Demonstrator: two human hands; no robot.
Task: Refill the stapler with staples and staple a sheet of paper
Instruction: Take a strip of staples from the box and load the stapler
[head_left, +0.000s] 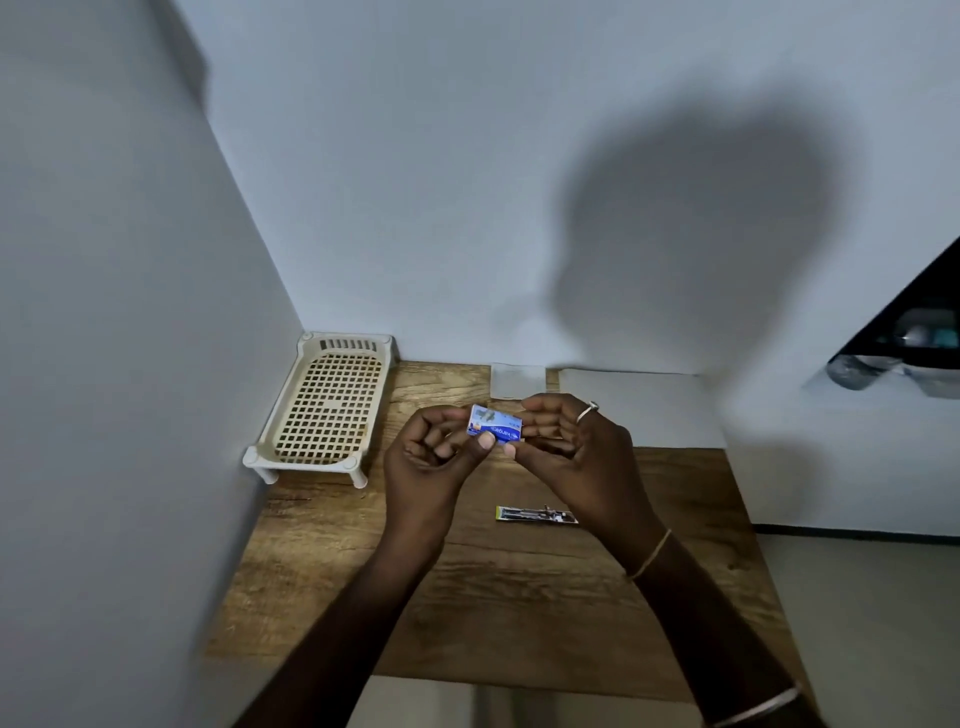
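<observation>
Both hands, left hand (434, 457) and right hand (574, 447), pinch the staple box (494, 425).

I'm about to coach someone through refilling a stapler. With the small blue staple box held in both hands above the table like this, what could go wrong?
1. The small blue staple box is pinched between the left hand and right hand in mid-air; opened there, staples may spill onto the wooden table.
2. The opened metal stapler lies just under the right wrist, so a lowered arm might knock it.
</observation>
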